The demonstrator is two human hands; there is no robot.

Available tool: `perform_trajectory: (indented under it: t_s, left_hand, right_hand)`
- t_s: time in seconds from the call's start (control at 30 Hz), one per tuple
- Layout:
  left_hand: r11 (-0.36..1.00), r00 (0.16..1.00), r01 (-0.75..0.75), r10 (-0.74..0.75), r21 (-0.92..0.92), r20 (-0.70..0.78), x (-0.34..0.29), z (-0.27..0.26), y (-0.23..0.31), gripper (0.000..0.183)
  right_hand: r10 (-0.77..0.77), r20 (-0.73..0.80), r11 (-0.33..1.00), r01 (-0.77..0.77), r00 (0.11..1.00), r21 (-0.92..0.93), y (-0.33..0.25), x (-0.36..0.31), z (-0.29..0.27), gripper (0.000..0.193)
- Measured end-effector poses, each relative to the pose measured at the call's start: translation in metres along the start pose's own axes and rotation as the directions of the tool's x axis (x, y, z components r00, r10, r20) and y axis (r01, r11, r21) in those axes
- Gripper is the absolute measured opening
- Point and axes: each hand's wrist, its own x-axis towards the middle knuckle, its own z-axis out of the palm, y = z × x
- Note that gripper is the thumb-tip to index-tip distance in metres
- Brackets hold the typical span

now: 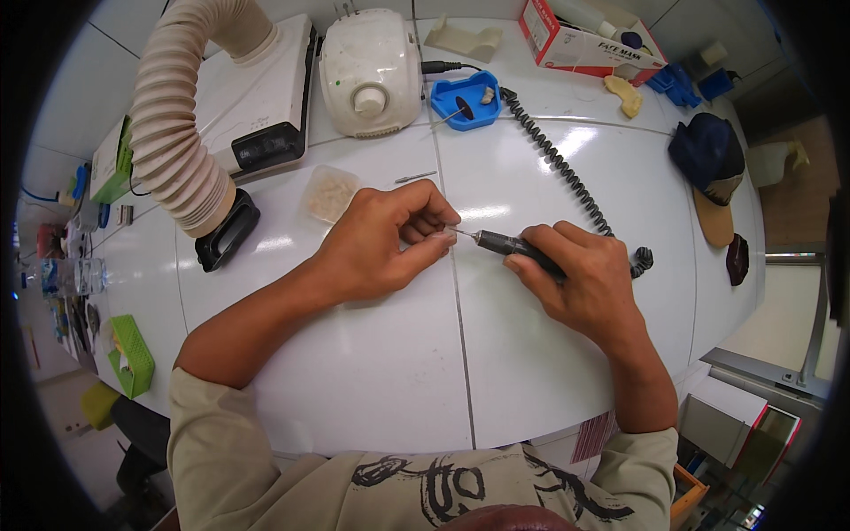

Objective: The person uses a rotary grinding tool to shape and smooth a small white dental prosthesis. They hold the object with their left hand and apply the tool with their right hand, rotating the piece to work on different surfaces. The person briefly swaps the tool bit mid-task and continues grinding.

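My right hand (586, 270) is wrapped round a black rotary handpiece (513, 246), held like a pen with its thin metal bur pointing left. The bur's tip reaches the fingertips of my left hand (381, 239), which is closed in a pinch. Whatever sits between those fingertips is tiny and mostly hidden. Just behind my left hand stands a clear square tub (328, 193) of small pale pieces. A loose metal bur (416, 177) lies on the white tabletop (390, 380) beyond my knuckles.
A coiled black cord (567, 168) runs from the handpiece towards the white control box (370, 75). A blue tray (467, 102) holds a dark disc tool. The ribbed suction hose (168, 115) hangs at left. A cap (708, 168), a dental cast (624, 96) and a carton (589, 44) stand right.
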Motion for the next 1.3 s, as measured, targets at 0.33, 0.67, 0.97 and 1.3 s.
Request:
perform_trajectory:
  t_s: [0.33,0.67,0.97,1.3]
  left_hand:
    - [0.995,0.999,0.035,-0.034,-0.095,0.011,-0.0007,-0.0019,0.0007,0.016]
    - [0.991,0.998,0.061,-0.058,-0.122,0.027,-0.0019,-0.0024,0.0010,0.019]
    - [0.998,0.999,0.029,-0.028,-0.055,0.027,-0.0008,-0.0037,0.0027,0.020]
    - [0.989,0.996,0.088,-0.084,-0.117,0.033,-0.0006,-0.0056,0.0030,0.017]
  right_hand:
    - [0.005,-0.014,0.999,-0.004,1.000,0.054,0.0033,0.0006,-0.0009,0.026]
    - [-0.020,-0.002,0.997,0.020,1.000,0.070,0.0088,0.0048,-0.0066,0.025]
    - [-0.029,-0.014,0.998,0.030,0.999,0.047,0.0091,0.0037,-0.0042,0.026]
    - [-0.044,-0.019,0.999,0.045,0.999,0.018,0.0072,0.0033,-0.0021,0.027]
